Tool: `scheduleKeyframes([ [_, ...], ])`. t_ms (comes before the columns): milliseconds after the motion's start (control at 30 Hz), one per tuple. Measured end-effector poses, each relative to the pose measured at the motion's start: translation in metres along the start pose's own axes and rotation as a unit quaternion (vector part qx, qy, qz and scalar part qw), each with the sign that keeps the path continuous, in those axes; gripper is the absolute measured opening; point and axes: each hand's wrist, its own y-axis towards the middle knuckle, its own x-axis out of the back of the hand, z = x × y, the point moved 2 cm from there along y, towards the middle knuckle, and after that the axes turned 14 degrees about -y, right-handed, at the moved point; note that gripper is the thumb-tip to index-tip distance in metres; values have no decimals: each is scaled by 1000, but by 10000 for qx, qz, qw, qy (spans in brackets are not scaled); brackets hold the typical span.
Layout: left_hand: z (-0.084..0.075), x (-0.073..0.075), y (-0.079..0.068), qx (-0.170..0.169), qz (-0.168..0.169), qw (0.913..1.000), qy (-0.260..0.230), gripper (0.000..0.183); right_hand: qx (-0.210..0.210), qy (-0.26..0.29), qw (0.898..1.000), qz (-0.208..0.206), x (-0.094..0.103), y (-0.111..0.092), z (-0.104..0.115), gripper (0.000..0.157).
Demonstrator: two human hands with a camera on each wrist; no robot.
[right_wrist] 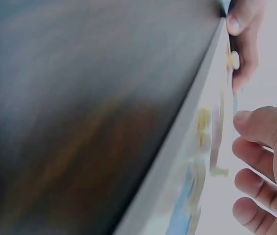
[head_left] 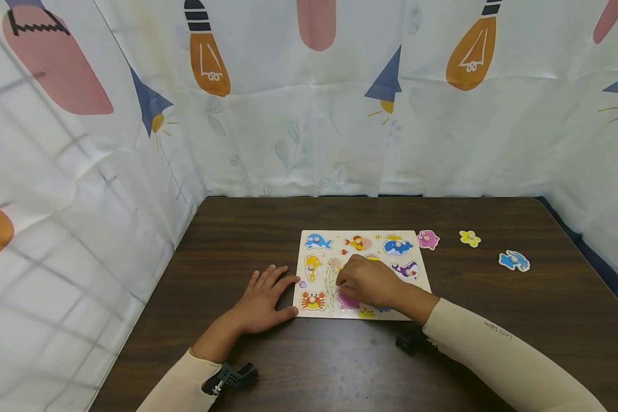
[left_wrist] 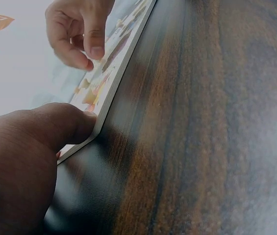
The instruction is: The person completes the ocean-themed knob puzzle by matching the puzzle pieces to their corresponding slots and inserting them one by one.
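Note:
A light wooden knob puzzle board with sea animal pictures lies on the table. My left hand rests at its left side, fingers spread, with the thumb touching the board's edge. Over the board's middle hovers my right hand, its fingers loosely bent. In the right wrist view nothing shows between the right thumb and fingers. Around the hands on the board are a crab, a seahorse, a purple whale and a pink shape. The right hand and forearm hide part of the lower row.
To the board's right lie a pink fish-like piece, touching or close to its edge, a yellow star-shaped piece and a blue piece. The dark wooden table is bordered by a printed white curtain.

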Motion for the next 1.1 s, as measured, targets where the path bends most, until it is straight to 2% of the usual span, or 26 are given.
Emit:
scheduleKeyframes([
  [333, -1, 1, -1, 16, 27, 10000, -19, 69, -602, -33, 9982, 14, 16, -20, -40, 15],
  [600, -1, 1, -1, 20, 10, 10000, -18, 70, -896, -105, 9959, -105, 19, -31, -69, 16],
  [1100, -1, 1, -3, -7, -51, 9999, -87, 69, -1666, -418, 9851, 67, 20, -55, -120, 24],
])
